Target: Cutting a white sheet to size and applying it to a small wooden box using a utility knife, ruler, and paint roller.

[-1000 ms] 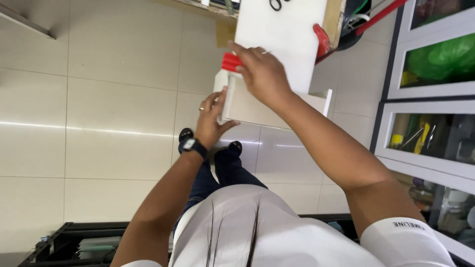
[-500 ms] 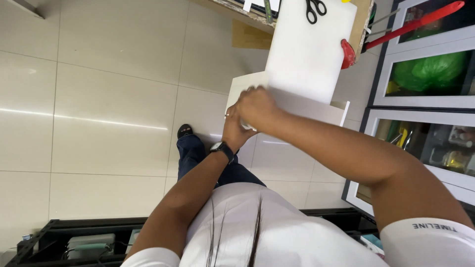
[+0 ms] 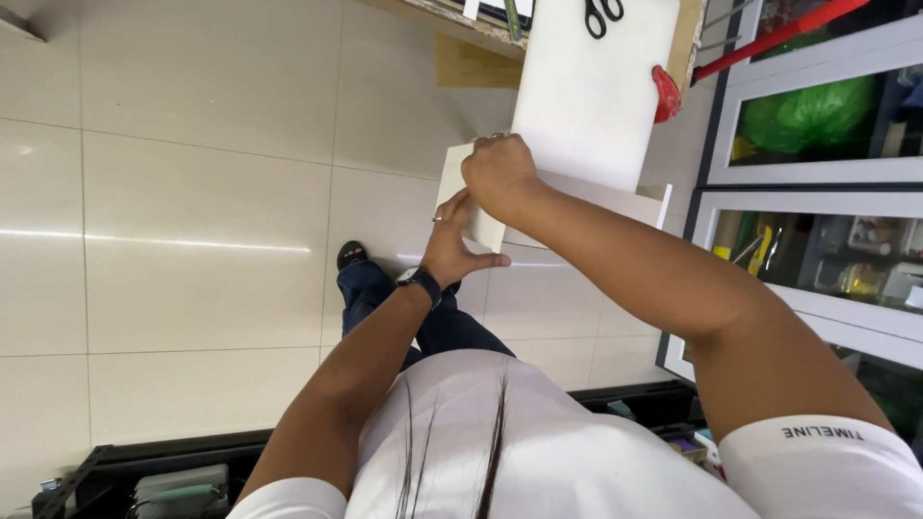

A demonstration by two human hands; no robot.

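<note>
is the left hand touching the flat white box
Touching: the head view shows the left hand pressed against the flat white box's lower edge, fingers overlapping it; the right hand grips its top.

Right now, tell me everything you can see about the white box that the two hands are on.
The white box looks like plain, smooth cardboard, long and flat-sided, with no marking visible. It is held in the air over the pale tiled floor, just below a white board on the table edge. The right hand lies over its upper near end, hiding that part; the left hand presses against its near end from below. Whether it is open or closed cannot be told.
</note>
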